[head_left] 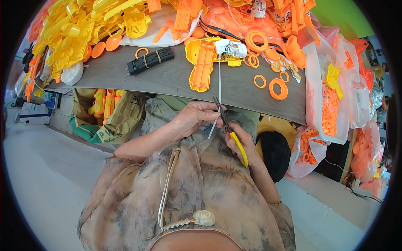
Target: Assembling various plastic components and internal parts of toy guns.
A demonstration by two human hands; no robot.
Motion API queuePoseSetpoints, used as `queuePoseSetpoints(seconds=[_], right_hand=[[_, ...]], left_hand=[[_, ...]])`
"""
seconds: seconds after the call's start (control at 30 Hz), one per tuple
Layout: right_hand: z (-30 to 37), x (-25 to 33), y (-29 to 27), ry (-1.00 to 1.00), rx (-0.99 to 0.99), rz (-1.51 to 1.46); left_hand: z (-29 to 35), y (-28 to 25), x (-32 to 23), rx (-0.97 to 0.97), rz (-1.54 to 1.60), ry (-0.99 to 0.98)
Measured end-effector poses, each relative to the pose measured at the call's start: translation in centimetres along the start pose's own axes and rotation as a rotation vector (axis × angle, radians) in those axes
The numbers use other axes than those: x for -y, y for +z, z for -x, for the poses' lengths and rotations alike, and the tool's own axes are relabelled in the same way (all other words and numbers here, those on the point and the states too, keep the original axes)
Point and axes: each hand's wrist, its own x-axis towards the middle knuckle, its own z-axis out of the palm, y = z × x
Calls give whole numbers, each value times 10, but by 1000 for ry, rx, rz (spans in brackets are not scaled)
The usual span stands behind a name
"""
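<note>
Near the table's front edge, my left hand pinches a thin white tube, whose loose end sticks out below the fingers. That tube runs up to a white mechanism on the table. Around the handle of a pair of yellow-handled scissors my right hand is closed. The dark blades point up and lie against or just beside the tube near my left fingertips; whether they touch it I cannot tell. Beside the mechanism rests a yellow toy gun shell with a long orange part on it.
Yellow shells and orange parts are heaped at the back. A black block with bands and several orange rings lie on the table. A translucent bin stands right; a paper sack sits below left.
</note>
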Motion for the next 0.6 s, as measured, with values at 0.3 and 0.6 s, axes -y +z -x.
queuePoseSetpoints(seconds=[0.3,0.6], right_hand=[[-4,-5,5,-47,-75,189],[35,17,-87,-43,-668,453]], left_hand=[[1,-1,0,-15,-24,1],[98,-42,-94,-584,-583,647]])
